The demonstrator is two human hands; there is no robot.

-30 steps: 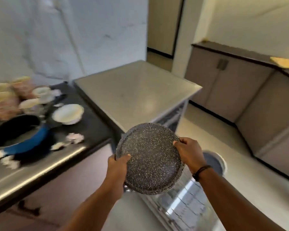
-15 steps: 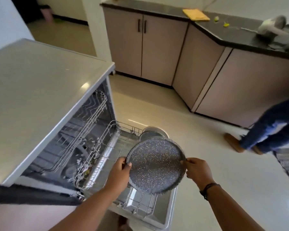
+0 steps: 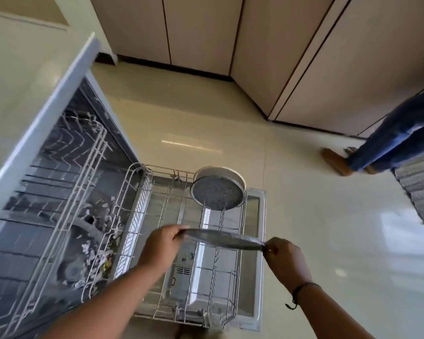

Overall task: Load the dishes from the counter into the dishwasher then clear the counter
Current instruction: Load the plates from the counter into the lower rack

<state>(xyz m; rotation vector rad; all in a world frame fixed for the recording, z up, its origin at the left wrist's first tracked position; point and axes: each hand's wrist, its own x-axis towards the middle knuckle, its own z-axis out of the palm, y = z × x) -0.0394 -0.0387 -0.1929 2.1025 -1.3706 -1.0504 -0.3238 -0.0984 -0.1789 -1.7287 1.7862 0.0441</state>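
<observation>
Speckled plate [image 3: 224, 238] held edge-on above the pulled-out lower rack [image 3: 157, 241], pinched at opposite rims by left hand [image 3: 160, 245] and right hand [image 3: 285, 260]. Another speckled dish [image 3: 217, 192] upright at the rack's far end.

Two bare forearms are shown entering from the near edge, uncovered by any sleeve as far as they can be seen. The left hand [image 3: 163, 248] is worn without ring, band or glove. On the wrist of the right hand [image 3: 285, 261] a thin dark cord bracelet [image 3: 301, 291] is worn, with a short knotted end seen hanging at its near left side; no watch strap or other marking can be made out.
</observation>
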